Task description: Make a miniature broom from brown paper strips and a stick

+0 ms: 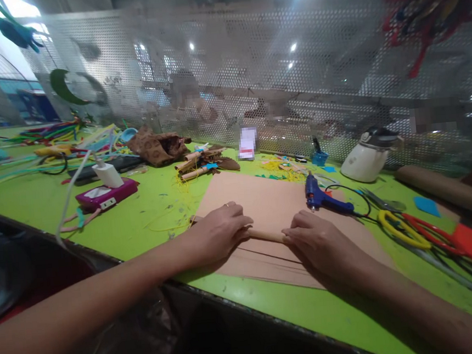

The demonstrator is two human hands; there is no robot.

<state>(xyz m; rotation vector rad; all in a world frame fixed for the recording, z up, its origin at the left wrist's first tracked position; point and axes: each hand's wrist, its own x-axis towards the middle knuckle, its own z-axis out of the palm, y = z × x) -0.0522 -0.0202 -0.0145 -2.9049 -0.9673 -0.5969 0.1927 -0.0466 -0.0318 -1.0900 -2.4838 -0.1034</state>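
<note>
Both of my hands rest on a thin brown paper roll (267, 236) that lies across flat sheets of brown paper (258, 194). My left hand (223, 230) has its fingers curled over the roll's left part, and a ring shows on one finger. Farther right, my right hand (322, 238) grips the other part with thumb and fingertips. Between the hands a short stretch of the roll is bare. Just beyond my right hand, a blue glue gun (320, 197) lies on the paper with its nozzle toward me.
Scissors with yellow handles (401, 229) and red-handled ones (435, 234) lie at right among cables. A white kettle (368, 157) stands behind them. At left sit a purple power strip (107, 196) and a brown patterned bag (154, 145). Small paper rolls (196, 172) lie beyond the sheets.
</note>
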